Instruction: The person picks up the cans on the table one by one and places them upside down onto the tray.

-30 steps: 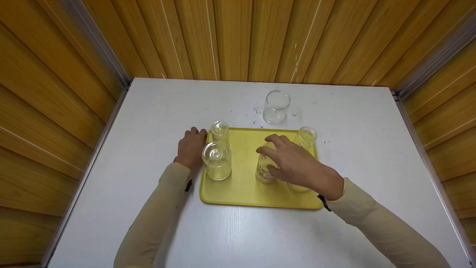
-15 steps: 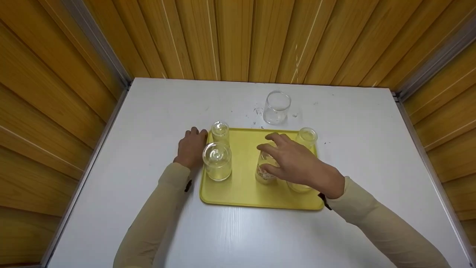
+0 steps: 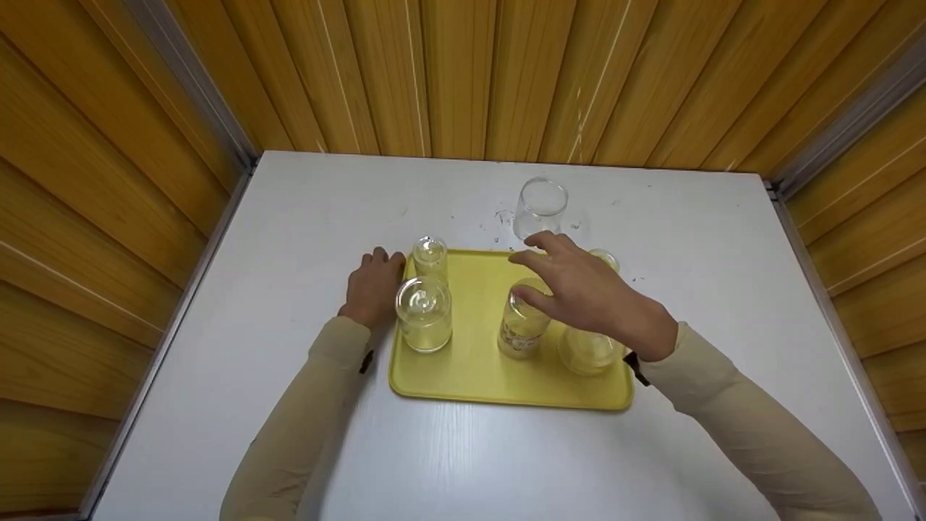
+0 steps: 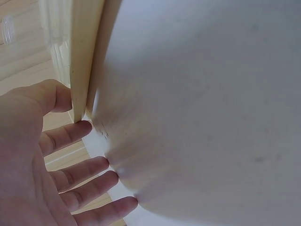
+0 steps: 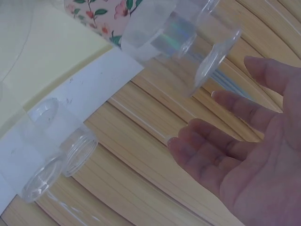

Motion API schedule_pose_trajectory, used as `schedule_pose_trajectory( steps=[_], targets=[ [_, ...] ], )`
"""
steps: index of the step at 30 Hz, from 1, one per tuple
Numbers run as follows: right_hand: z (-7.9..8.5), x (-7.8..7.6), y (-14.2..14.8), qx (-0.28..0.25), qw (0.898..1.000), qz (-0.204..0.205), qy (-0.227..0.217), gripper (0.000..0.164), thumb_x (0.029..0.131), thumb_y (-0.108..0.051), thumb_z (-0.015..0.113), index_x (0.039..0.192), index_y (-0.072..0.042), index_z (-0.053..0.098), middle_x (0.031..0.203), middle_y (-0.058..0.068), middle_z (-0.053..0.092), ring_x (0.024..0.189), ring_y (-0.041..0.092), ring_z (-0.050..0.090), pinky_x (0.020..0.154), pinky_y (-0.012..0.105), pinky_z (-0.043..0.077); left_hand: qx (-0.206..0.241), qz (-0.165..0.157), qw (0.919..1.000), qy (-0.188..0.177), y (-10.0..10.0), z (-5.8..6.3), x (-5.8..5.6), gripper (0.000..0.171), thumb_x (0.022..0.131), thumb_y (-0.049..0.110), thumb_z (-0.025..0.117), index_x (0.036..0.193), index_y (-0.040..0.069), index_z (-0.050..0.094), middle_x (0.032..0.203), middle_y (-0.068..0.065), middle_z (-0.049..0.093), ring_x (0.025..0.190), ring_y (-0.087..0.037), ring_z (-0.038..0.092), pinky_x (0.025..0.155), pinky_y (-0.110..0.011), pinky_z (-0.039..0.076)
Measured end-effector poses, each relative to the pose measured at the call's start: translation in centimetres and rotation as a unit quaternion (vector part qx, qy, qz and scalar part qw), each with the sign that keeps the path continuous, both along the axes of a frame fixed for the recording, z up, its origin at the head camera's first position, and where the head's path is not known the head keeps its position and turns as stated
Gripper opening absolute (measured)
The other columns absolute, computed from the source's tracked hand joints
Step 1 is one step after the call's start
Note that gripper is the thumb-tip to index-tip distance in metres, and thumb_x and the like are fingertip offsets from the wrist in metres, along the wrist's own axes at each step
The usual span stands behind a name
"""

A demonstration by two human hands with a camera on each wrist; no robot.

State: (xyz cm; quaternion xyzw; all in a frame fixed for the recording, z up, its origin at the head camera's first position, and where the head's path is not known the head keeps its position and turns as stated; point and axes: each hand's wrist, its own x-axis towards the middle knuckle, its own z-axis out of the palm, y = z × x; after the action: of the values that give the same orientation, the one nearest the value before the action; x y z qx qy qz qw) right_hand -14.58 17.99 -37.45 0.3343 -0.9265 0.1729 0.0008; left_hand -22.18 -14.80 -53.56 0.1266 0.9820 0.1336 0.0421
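Observation:
In the head view my left hand is at the left side of a yellow tray. The left wrist view shows its fingers extended down to the white tabletop, with the thumb against the tray's edge. A tall clear glass with a floral band stands on the tray, right of its middle. Over it is my right hand, fingers spread and thumb overlapping the glass top. From the right wrist, a gap shows between these fingers and the floral-banded glass.
Two clear glasses, one wide and one narrow, stand along the tray's left side. Right of the floral glass is a wide-based clear vessel; a small one is partly hidden behind my hand. Another clear glass stands beyond the tray.
My right hand has risen and shifted away from the floral glass, uncovering more of it and the wide-based vessel. My left hand stays at the tray's edge.

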Motion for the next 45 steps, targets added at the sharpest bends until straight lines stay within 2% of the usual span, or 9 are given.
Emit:
schedule_pose_trajectory(
  steps=[10, 14, 19, 25, 32, 41, 45],
  targets=[
    [0.3, -2.9, 0.7, 0.003, 0.999, -0.031, -0.007, 0.043, 0.102, -0.025, 0.074, 0.138, -0.004, 0.066, 0.140, 0.022, 0.055, 0.125, 0.040, 0.055, 0.087, 0.056, 0.055, 0.001, 0.003, 1.0000, 0.004, 0.1, 0.2, 0.0, 0.032, 0.111, 0.018, 0.052, 0.138, 0.004, 0.060, 0.122, -0.022, 0.055, 0.113, -0.039, 0.055, 0.088, -0.054, 0.055],
    [0.3, -4.2, 1.2, -0.005, 0.999, -0.049, -0.004, 0.042, 0.103, -0.024, 0.072, 0.139, -0.004, 0.065, 0.139, 0.022, 0.055, 0.122, 0.039, 0.056, 0.084, 0.055, 0.056, 0.004, 0.004, 1.0000, 0.004, 0.2, 0.3, 0.2, 0.032, 0.111, 0.019, 0.051, 0.138, 0.003, 0.060, 0.123, -0.023, 0.055, 0.113, -0.039, 0.055, 0.086, -0.054, 0.056],
    [0.4, -5.8, 1.7, -0.006, 0.997, -0.070, -0.014, 0.043, 0.104, -0.025, 0.070, 0.140, -0.003, 0.063, 0.137, 0.023, 0.055, 0.120, 0.040, 0.054, 0.086, 0.055, 0.054, 0.004, 0.005, 0.9999, 0.009, 0.2, 0.4, 0.3, 0.033, 0.111, 0.023, 0.052, 0.136, 0.003, 0.062, 0.122, -0.022, 0.056, 0.112, -0.039, 0.055, 0.084, -0.054, 0.056],
    [0.3, -7.4, 1.7, 0.011, 0.995, -0.091, -0.027, 0.045, 0.104, -0.026, 0.069, 0.142, -0.003, 0.061, 0.138, 0.025, 0.053, 0.125, 0.043, 0.052, 0.090, 0.057, 0.054, 0.005, 0.003, 0.9999, 0.012, 0.1, 0.4, 0.3, 0.032, 0.112, 0.023, 0.052, 0.135, 0.003, 0.062, 0.121, -0.022, 0.057, 0.112, -0.039, 0.055, 0.084, -0.054, 0.057],
    [0.0, -9.3, 1.8, 0.034, 0.993, -0.108, -0.031, 0.048, 0.104, -0.024, 0.069, 0.145, -0.001, 0.058, 0.140, 0.026, 0.051, 0.127, 0.044, 0.052, 0.088, 0.059, 0.055, -0.001, 0.003, 0.9999, 0.012, 0.2, 0.4, 0.2, 0.032, 0.112, 0.020, 0.052, 0.136, 0.003, 0.062, 0.121, -0.023, 0.057, 0.111, -0.039, 0.056, 0.082, -0.054, 0.058],
    [-0.5, -12.2, 2.0, 0.057, 0.986, -0.147, -0.055, 0.054, 0.104, -0.025, 0.066, 0.149, 0.001, 0.054, 0.149, 0.030, 0.045, 0.137, 0.047, 0.045, 0.101, 0.062, 0.050, -0.007, 0.004, 0.9999, 0.010, 0.2, 0.5, -0.1, 0.034, 0.111, 0.022, 0.052, 0.137, 0.003, 0.061, 0.124, -0.023, 0.057, 0.113, -0.039, 0.056, 0.086, -0.054, 0.057],
    [-0.5, -13.2, 2.1, 0.056, 0.983, -0.163, -0.068, 0.054, 0.104, -0.024, 0.065, 0.150, 0.001, 0.052, 0.150, 0.030, 0.043, 0.139, 0.046, 0.044, 0.104, 0.063, 0.048, 0.005, 0.006, 1.0000, 0.003, 0.0, 0.5, -0.1, 0.035, 0.112, 0.024, 0.052, 0.138, 0.003, 0.061, 0.125, -0.023, 0.056, 0.115, -0.040, 0.056, 0.086, -0.056, 0.057]
  ],
)
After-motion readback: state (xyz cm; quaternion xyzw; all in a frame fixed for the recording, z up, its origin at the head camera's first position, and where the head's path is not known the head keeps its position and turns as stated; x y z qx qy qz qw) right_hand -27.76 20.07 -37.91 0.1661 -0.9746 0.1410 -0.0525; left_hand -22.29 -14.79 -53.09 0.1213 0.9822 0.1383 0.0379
